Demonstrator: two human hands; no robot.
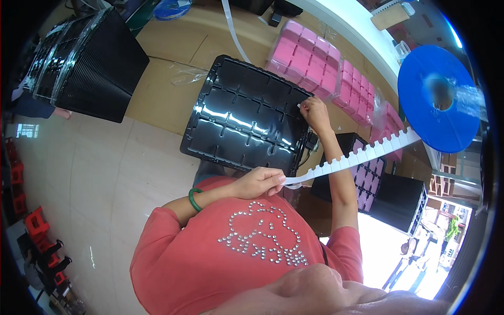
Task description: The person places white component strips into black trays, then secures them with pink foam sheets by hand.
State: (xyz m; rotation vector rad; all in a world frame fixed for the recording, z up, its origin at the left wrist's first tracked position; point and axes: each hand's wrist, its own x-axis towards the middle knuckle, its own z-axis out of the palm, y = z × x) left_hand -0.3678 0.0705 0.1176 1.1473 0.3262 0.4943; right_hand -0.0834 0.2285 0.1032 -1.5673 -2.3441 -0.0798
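My left hand (pixel 262 181), with a green bangle on its wrist, is closed in a pinch on the free end of a white notched strip (pixel 357 157). The strip rises to the right toward a large blue reel (pixel 420 105). My right hand (pixel 315 114) is closed at the far right corner of a black plastic tray (pixel 244 113). A small white piece (pixel 299 106) shows at its fingertips, too small to make out well. The shiny tray is divided into several shallow compartments and lies slightly turned in front of me.
Pink blocks in clear wrap (pixel 307 58) line the back of the brown work surface (pixel 173 44). A tall stack of black trays (pixel 100 65) stands at the left. More black trays with pink pieces (pixel 366 178) are at the right. Red stools (pixel 37 223) stand lower left.
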